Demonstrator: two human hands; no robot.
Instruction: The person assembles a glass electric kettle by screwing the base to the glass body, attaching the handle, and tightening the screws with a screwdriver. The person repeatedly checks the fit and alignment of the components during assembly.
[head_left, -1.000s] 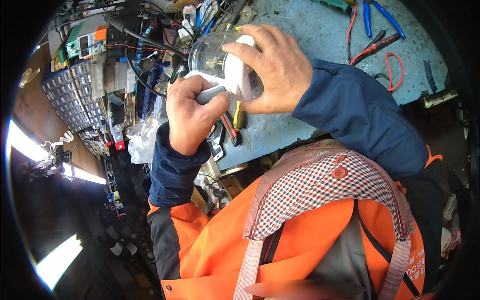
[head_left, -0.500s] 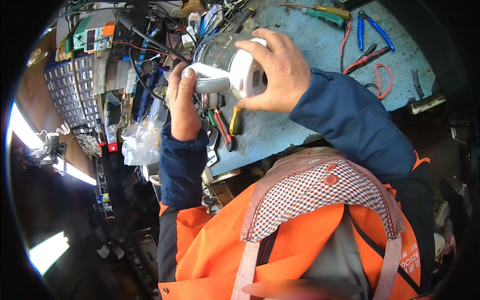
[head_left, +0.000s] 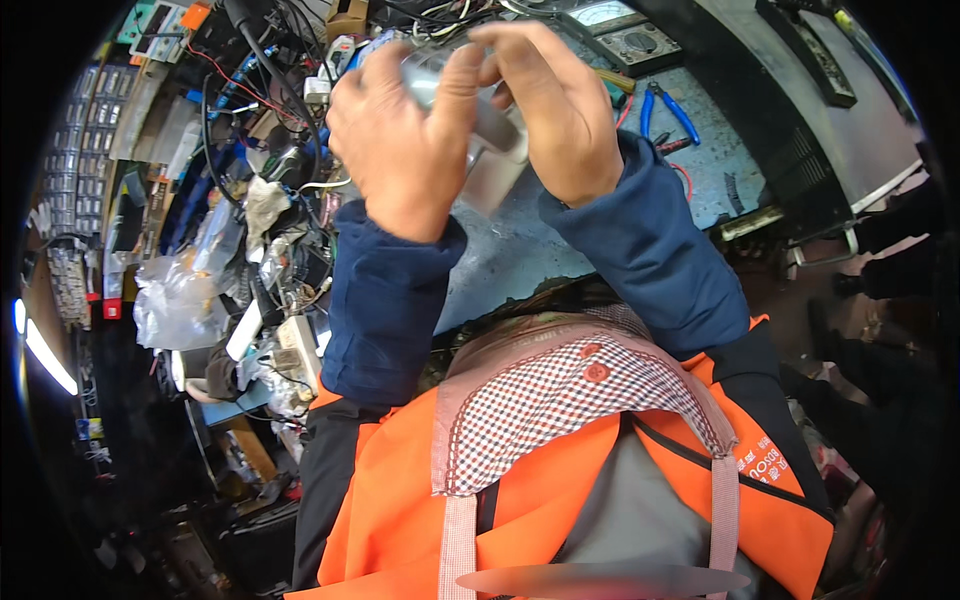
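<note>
A clear glass jug with a white base (head_left: 500,178) and a grey handle is held up above the bench between my two hands, partly smeared by motion. My left hand (head_left: 395,145) is closed round the clear body, its thumb raised along the side. On the other side, my right hand (head_left: 562,125) curls its fingers at the top of the jug near the handle; its fingertips are partly hidden and blurred. The jug is tilted, with its white base toward me. My hands cover much of the glass.
Blue pliers (head_left: 668,115) and a multimeter (head_left: 635,42) lie on the blue bench (head_left: 540,250) at the right. Tangled cables, a crumpled plastic bag (head_left: 180,305) and loose parts crowd the left. Small-parts drawers (head_left: 85,150) stand at the far left.
My left hand has moved from beside the handle to round the glass body. My right hand has shifted off the white base to the upper side, and the jug has been turned. The view has swung right.
</note>
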